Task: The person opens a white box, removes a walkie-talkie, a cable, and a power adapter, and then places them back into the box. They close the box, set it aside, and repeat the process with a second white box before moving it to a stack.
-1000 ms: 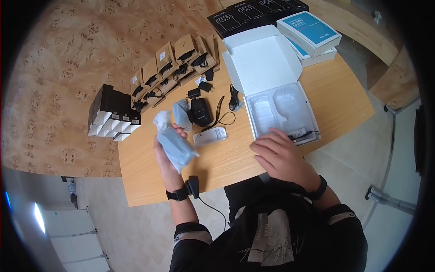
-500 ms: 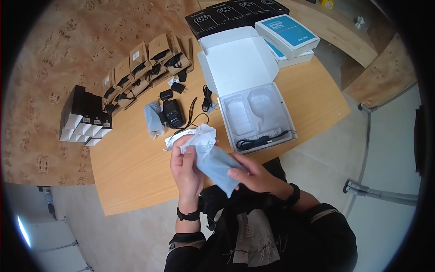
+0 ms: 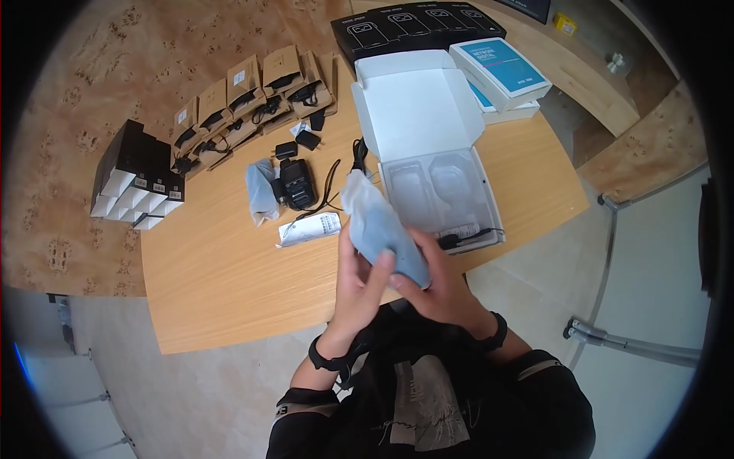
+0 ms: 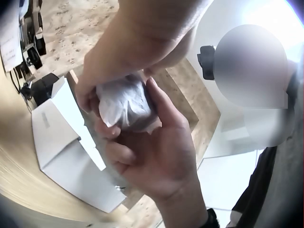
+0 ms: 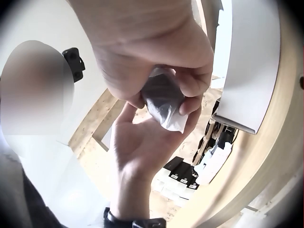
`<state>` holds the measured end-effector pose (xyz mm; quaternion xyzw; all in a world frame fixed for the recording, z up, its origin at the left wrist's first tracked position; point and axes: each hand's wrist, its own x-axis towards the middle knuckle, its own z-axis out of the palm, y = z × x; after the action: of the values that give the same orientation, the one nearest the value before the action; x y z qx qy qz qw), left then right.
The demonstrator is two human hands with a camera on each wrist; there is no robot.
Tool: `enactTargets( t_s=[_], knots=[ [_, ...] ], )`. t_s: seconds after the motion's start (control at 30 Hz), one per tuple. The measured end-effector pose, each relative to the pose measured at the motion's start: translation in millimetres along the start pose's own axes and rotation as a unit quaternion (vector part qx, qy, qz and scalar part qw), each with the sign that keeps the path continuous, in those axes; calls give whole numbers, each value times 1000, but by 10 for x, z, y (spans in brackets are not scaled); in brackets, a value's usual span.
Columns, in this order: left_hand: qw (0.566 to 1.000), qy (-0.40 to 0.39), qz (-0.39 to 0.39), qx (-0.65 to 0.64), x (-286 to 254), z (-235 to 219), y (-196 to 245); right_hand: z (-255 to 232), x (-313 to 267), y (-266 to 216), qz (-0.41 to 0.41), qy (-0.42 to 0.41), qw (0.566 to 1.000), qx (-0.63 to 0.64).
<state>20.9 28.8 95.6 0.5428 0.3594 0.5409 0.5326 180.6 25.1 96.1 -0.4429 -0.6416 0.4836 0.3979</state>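
Note:
Both hands hold a pale blue item in a translucent plastic bag [image 3: 382, 229] above the front edge of the table. My left hand [image 3: 358, 279] grips its left side, thumb lying across the front. From the right, my right hand [image 3: 445, 287] holds the lower end with its thumb on the bag. The left wrist view shows the crumpled whitish end of the bag [image 4: 124, 102] between the hands. In the right wrist view a dark shape shows through the bag [image 5: 164, 97]. Just behind the hands stands an open white box [image 3: 417, 103], its moulded tray [image 3: 413, 191] beside a black cable [image 3: 453, 240].
A black handheld device [image 3: 298, 185], another blue bagged item [image 3: 261, 191] and a white packet [image 3: 312, 228] lie left. Behind are black adapters [image 3: 308, 140] and cardboard boxes [image 3: 243, 83]. Black-and-white boxes [image 3: 138, 176] stand far left; blue-topped boxes [image 3: 501, 73] stand back right.
The left hand alone held the bagged item at first, with the right hand at the white box. The right hand then took hold too, and the item has been turned and moved towards the box.

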Motion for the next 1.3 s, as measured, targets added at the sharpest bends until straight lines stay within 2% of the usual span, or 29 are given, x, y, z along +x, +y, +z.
enactTargets(
  t_s=[0.07,0.2,0.27,0.3,0.37,0.4,0.43,0.47,0.5,0.53,0.57,0.6,0.63,0.7,0.77,0.93,1.03,1.1,1.13,1.2,1.3],
  knots=[
    [979,96,-119,-133,46,10,-78,100,-16,77,-97,1,995,5],
    [976,71,-100,-179,110,57,-207,41,-21,111,-113,-20,993,16],
    [986,20,-122,-112,174,60,-216,-40,-19,206,-95,-11,994,54],
    [986,20,-120,-114,186,69,-205,-110,-19,222,-95,-12,994,51],
    [989,-2,-106,-103,202,89,-160,-289,74,147,-29,29,999,18],
    [989,-2,-102,-104,196,77,-173,-366,149,118,-81,74,987,-121],
    [996,-22,-82,-29,168,49,-208,-417,225,9,-83,74,986,-122],
    [996,-42,-61,47,137,20,-244,-468,289,-148,18,58,970,-236],
    [990,-62,-40,122,116,4,-257,-489,328,-239,120,43,930,-345],
    [985,-47,-56,155,104,39,-193,-463,365,-196,118,44,929,-347],
    [986,-46,-52,154,87,37,-216,-420,416,-87,81,44,901,-424],
    [965,-61,33,252,70,22,-262,-380,467,12,43,45,865,-497],
    [927,-73,123,346,103,7,-282,-363,549,57,35,50,863,-501],
    [918,-56,142,366,94,11,-269,-314,630,173,11,27,835,-549],
    [854,-59,163,490,67,3,-213,-283,688,238,-14,40,829,-557],
    [867,-71,165,465,11,-2,-237,-260,768,361,-45,49,818,-571],
    [874,-68,164,453,-26,-46,-341,-376,706,198,-42,37,836,-546],
    [878,-66,165,445,-40,-49,-376,-486,650,72,-21,-34,870,-492],
    [882,-69,165,437,-34,-34,-363,-509,654,90,-21,-35,871,-490],
    [885,-73,166,429,-20,-31,-357,-552,685,125,-2,-102,867,-487],
    [889,-78,176,415,-3,-44,-348,-601,732,141,-30,-98,870,-482]
  ],
)
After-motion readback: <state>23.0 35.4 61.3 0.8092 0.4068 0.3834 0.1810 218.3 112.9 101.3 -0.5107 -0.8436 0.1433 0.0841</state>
